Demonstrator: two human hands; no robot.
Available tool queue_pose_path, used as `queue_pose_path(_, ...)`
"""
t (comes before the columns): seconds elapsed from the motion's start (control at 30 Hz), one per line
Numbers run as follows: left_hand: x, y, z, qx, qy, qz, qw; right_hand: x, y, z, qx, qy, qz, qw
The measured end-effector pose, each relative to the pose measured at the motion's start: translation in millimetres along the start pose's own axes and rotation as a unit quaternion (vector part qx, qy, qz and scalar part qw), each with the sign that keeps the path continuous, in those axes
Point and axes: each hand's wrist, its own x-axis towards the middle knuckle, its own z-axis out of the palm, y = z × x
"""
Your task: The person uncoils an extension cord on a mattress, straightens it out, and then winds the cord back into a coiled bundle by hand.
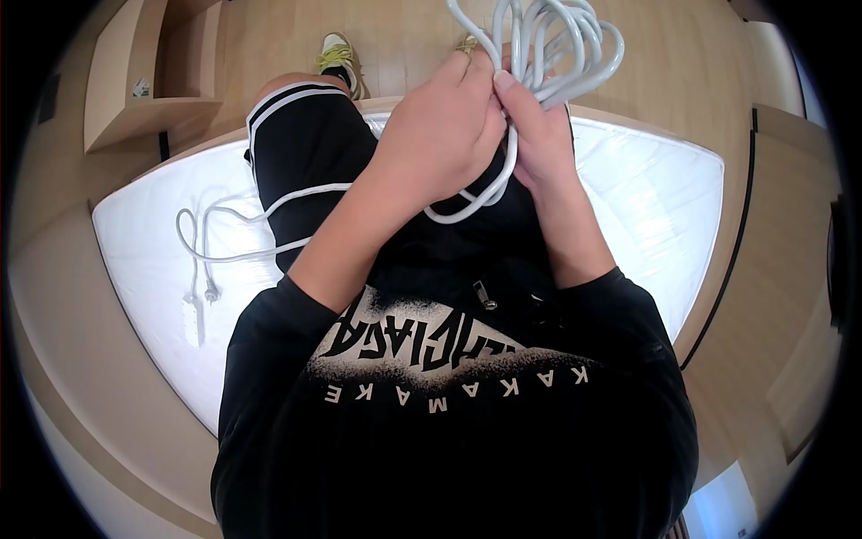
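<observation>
A white power cable is gathered into a bundle of several loops [579,58] at the top of the view. My right hand [543,135] is closed around the base of these loops, with its thumb pressed across them. Right beside it, my left hand [442,130] has its fingers curled in on the cable, back of the hand toward me; its fingertips are partly hidden. A slack bend of cable [462,216] hangs below both hands. More cable [238,256] crosses my left thigh to a white power strip [193,319] and a plug [212,292].
I sit on a white plastic-covered mattress [664,193], the strip and plug lying on it at left. A wooden cabinet with an open compartment [112,108] stands at the upper left. Wooden floor [269,40] lies ahead under my shoes [339,56]. Wood panels rise at right [781,251].
</observation>
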Motion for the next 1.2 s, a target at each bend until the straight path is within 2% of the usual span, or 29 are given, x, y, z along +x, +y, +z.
queue_pose_path(0.07, -0.6, 1.6, 0.0, 0.024, -0.001, 0.007, 1.0, -4.6, -2.8, 12.3, 0.03, 0.015, -0.009, 0.999)
queue_pose_path(0.17, -3.5, 8.7, -1.5, 0.032, 0.046, 0.038, 0.998, -6.2, -0.1, 8.2, 0.036, -0.027, -0.008, 0.999)
queue_pose_path(0.3, -6.3, 11.4, 0.3, 0.077, 0.056, 0.04, 0.995, -5.2, 3.9, 4.2, 0.033, -0.043, 0.006, 0.999)
queue_pose_path(0.37, -6.3, 13.7, 4.9, 0.103, 0.08, 0.041, 0.991, -6.0, 2.9, 5.8, 0.043, -0.022, 0.032, 0.998)
queue_pose_path(0.47, -7.6, 10.1, 13.1, 0.21, 0.05, 0.066, 0.974, -6.5, 3.3, 5.2, 0.045, -0.001, 0.042, 0.998)
queue_pose_path(0.57, -14.0, 13.7, 17.4, 0.232, 0.004, 0.052, 0.971, -3.1, 12.5, -4.8, 0.066, 0.017, 0.089, 0.994)
queue_pose_path(0.63, -17.8, 7.7, 19.2, 0.19, 0.007, 0.087, 0.978, -4.8, 5.4, -0.1, 0.075, 0.064, 0.156, 0.983)
queue_pose_path(0.73, -19.3, 6.9, 10.2, 0.159, -0.005, 0.109, 0.981, -2.4, 14.2, -1.6, 0.102, 0.055, 0.119, 0.986)
queue_pose_path(0.93, -29.6, 4.8, 7.1, 0.12, 0.002, 0.134, 0.984, 6.4, 15.8, -15.5, 0.175, -0.017, 0.11, 0.978)
queue_pose_path(0.97, -30.8, 2.0, 6.4, 0.116, -0.005, 0.134, 0.984, 5.3, 15.2, -14.0, 0.138, 0.054, 0.117, 0.982)
queue_pose_path(1.07, -31.7, -6.3, 4.1, -0.102, -0.046, 0.015, 0.994, 13.1, 19.4, -31.8, 0.176, -0.007, 0.082, 0.981)
queue_pose_path(1.1, -35.9, -9.3, 5.1, -0.097, -0.007, -0.012, 0.995, 10.1, 12.4, -19.3, 0.203, 0.024, 0.088, 0.975)
queue_pose_path(1.2, -40.9, -17.3, -6.3, -0.064, -0.143, -0.088, 0.984, 6.9, 5.7, -12.9, 0.167, 0.085, 0.104, 0.977)
